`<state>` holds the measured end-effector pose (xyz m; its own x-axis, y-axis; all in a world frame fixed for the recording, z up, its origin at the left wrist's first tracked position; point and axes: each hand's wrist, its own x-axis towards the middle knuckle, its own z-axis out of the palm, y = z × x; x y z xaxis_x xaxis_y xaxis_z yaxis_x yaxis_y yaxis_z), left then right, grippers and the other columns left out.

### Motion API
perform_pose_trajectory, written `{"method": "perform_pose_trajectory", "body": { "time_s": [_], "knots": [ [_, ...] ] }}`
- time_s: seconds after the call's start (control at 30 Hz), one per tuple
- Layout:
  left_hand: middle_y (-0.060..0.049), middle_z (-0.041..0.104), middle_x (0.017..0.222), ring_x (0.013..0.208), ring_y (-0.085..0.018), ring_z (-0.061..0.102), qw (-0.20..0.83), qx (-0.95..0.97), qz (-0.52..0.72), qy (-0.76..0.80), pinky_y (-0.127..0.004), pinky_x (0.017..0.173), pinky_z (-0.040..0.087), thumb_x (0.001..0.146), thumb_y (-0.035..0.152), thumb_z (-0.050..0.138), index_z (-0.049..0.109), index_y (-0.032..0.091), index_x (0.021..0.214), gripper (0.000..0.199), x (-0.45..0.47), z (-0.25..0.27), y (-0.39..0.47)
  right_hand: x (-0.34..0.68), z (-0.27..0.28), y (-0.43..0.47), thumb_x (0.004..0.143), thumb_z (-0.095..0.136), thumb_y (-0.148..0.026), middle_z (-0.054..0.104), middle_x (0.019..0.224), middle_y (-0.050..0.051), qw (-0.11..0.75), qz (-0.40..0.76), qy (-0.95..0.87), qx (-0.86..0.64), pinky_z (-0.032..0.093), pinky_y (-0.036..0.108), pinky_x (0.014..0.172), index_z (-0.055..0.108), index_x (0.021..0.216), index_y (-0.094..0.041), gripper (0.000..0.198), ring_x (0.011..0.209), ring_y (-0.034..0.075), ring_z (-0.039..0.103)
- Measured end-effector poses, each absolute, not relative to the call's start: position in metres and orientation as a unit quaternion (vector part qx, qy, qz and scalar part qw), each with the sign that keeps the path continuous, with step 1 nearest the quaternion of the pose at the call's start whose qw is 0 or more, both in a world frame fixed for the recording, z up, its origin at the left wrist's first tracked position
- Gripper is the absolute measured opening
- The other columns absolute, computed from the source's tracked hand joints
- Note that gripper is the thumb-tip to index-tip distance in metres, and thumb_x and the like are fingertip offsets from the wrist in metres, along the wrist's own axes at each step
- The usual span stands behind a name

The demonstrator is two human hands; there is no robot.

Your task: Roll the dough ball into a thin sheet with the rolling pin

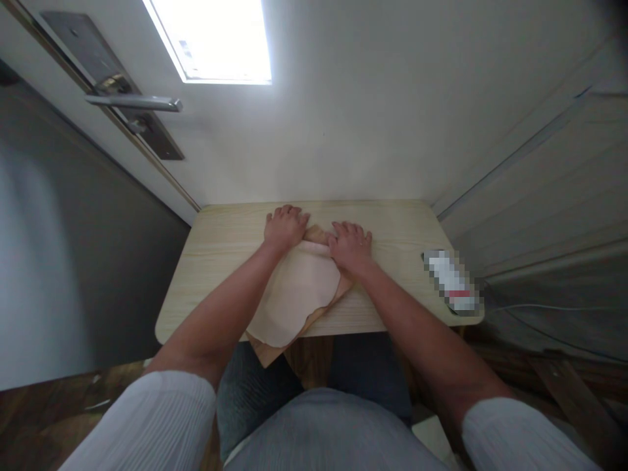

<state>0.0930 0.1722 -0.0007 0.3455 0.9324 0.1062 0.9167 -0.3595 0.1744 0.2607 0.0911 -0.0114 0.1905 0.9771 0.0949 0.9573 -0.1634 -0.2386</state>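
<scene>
A pale cream sheet point(299, 294) with a curved, uneven edge lies on the small table in front of me. Beneath it a larger tan-brown sheet point(267, 355) shows, its corner hanging past the table's front edge. Whether they are paper or leather I cannot tell. My left hand point(286, 227) rests palm down at the sheets' far left corner, fingers spread flat. On the far right side, my right hand point(350, 244) lies over the sheets' edge with its fingers stretched out. Between both hands a tan part point(316, 233) sticks up or is folded over.
The light wooden table point(210, 261) stands against a white door point(343, 131) with a metal handle point(135, 102) and a bright window. A pixelated flat object point(451, 281), perhaps a phone, lies at the table's right edge. A grey curtain-like surface point(564, 216) hangs to the right.
</scene>
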Motion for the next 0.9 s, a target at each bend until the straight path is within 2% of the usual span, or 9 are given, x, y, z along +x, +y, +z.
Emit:
{"method": "perform_pose_trajectory", "body": {
  "time_s": [0.13, 0.33, 0.53, 0.77, 0.9],
  "knots": [
    [-0.01, 0.058, 0.143, 0.131, -0.029, 0.049, 0.024, 0.809, 0.138, 0.57, -0.048, 0.109, 0.037, 0.104, 0.05, 0.025, 0.057, 0.026, 0.137, 0.051, 0.083, -0.005, 0.151, 0.248, -0.018, 0.064, 0.105, 0.034, -0.046, 0.054, 0.148, 0.013, 0.137, 0.01, -0.65, -0.748, 0.023, 0.065, 0.113, 0.056, 0.141, -0.022, 0.049, 0.136, 0.035, 0.042],
    [-0.007, 0.051, 0.153, 0.141, -0.03, 0.041, 0.006, 0.809, 0.167, 0.564, -0.055, 0.116, 0.028, 0.104, 0.051, 0.029, 0.055, 0.027, 0.139, 0.05, 0.061, -0.013, 0.114, 0.228, -0.021, 0.018, 0.104, 0.035, -0.046, 0.051, 0.15, 0.017, 0.15, -0.01, -0.681, -0.717, 0.018, 0.064, 0.115, 0.054, 0.142, -0.016, 0.052, 0.14, 0.037, 0.037],
    [-0.005, 0.047, 0.156, 0.144, -0.029, 0.038, 0.024, 0.818, 0.164, 0.55, -0.051, 0.116, 0.031, 0.104, 0.054, 0.027, 0.052, 0.028, 0.143, 0.053, 0.039, -0.018, 0.087, 0.212, -0.026, -0.017, 0.103, 0.039, -0.05, 0.047, 0.151, 0.022, 0.159, -0.016, -0.702, -0.694, 0.016, 0.061, 0.117, 0.048, 0.146, -0.008, 0.06, 0.144, 0.038, 0.032],
    [-0.006, 0.052, 0.153, 0.142, -0.027, 0.041, 0.057, 0.811, 0.145, 0.564, -0.053, 0.117, 0.03, 0.104, 0.055, 0.026, 0.05, 0.029, 0.145, 0.054, 0.044, -0.014, 0.101, 0.218, -0.03, -0.004, 0.101, 0.043, -0.051, 0.047, 0.151, 0.024, 0.171, -0.013, -0.689, -0.705, 0.017, 0.062, 0.117, 0.037, 0.153, -0.008, 0.067, 0.141, 0.036, 0.038],
    [-0.006, 0.051, 0.153, 0.142, -0.028, 0.042, 0.057, 0.807, 0.141, 0.57, -0.059, 0.118, 0.026, 0.104, 0.054, 0.027, 0.05, 0.031, 0.145, 0.053, 0.058, -0.01, 0.119, 0.228, -0.024, 0.016, 0.101, 0.04, -0.054, 0.047, 0.152, 0.022, 0.173, -0.012, -0.687, -0.706, 0.016, 0.063, 0.116, 0.037, 0.152, -0.011, 0.068, 0.141, 0.036, 0.037]
  ]
}}
